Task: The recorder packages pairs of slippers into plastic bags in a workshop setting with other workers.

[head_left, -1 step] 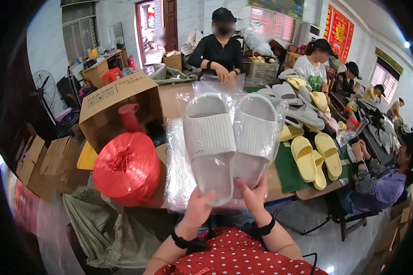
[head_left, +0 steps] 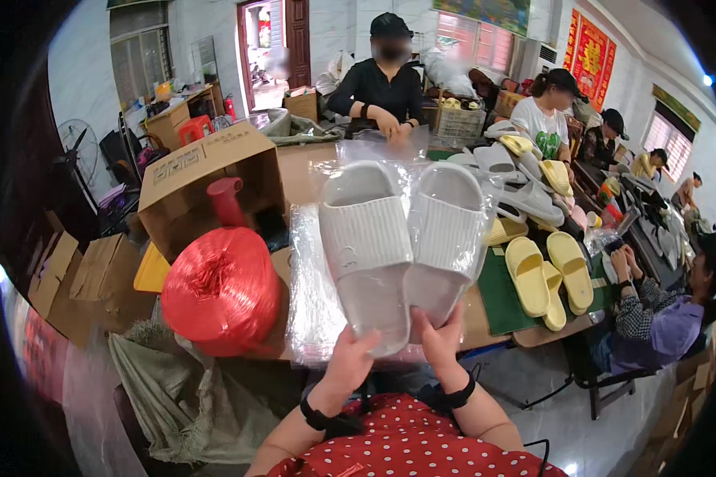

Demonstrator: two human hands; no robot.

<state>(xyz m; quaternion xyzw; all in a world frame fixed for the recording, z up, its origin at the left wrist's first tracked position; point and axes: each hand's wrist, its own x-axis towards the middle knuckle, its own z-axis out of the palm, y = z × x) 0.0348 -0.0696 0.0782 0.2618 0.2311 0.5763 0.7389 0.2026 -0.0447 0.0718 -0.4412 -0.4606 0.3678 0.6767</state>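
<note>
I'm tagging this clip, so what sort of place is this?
Likely a slipper packing workshop: both hands hold grey slippers in a clear bag, yellow slippers lie on the table, cardboard boxes nearby.

The person wears a red top (head_left: 406,445) with small white dots, and it fills the lower middle of the view. The forearms are bare, so the sleeves must be short or hidden, and each wrist has a black band: one on the left hand (head_left: 348,362) side, one on the right hand (head_left: 441,340) side. A thin black cable (head_left: 537,451) curves beside the top at the lower right.
</note>
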